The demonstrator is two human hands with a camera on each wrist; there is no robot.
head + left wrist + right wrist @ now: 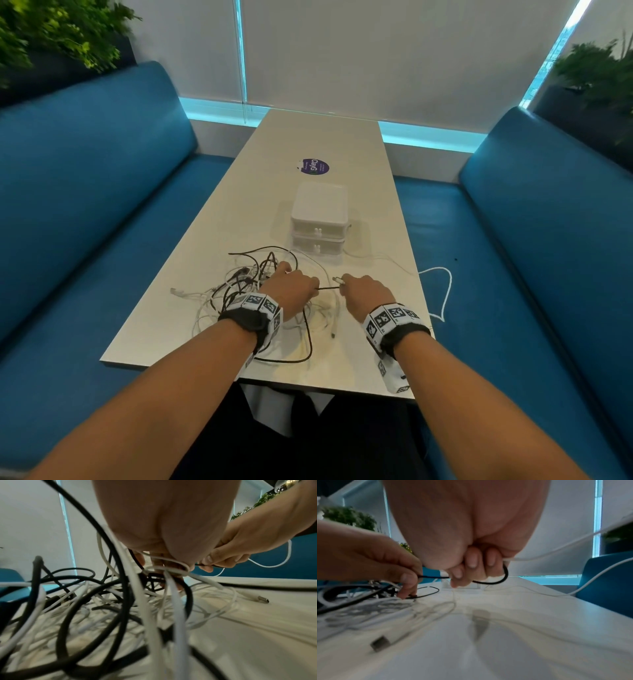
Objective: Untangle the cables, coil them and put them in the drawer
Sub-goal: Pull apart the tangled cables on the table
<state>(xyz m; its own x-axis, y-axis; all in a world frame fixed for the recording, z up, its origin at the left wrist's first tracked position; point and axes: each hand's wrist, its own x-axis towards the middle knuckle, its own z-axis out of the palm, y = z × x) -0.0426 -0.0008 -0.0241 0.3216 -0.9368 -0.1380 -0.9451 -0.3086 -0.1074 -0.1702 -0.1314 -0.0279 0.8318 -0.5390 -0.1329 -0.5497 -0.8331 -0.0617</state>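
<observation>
**Freeing the black cable**

Head view: both hands held 1 black cable (327,288) taut beside the tangle (253,287) on the table (376,359).

Left wrist: left hand (168,527) clenched on strands.

Right wrist: right hand (467,534) gripped it; best fed out slowly.

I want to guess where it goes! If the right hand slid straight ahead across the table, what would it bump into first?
Probably the white drawer box, after crossing a thin white cable. Depth is unclear, so the right hand might pass beside it.

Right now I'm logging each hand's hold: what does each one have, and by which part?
Both hold the thin black cable, stretched between them. The left hand pinches it beside the tangle; the right hand also grips a white cable.
</observation>
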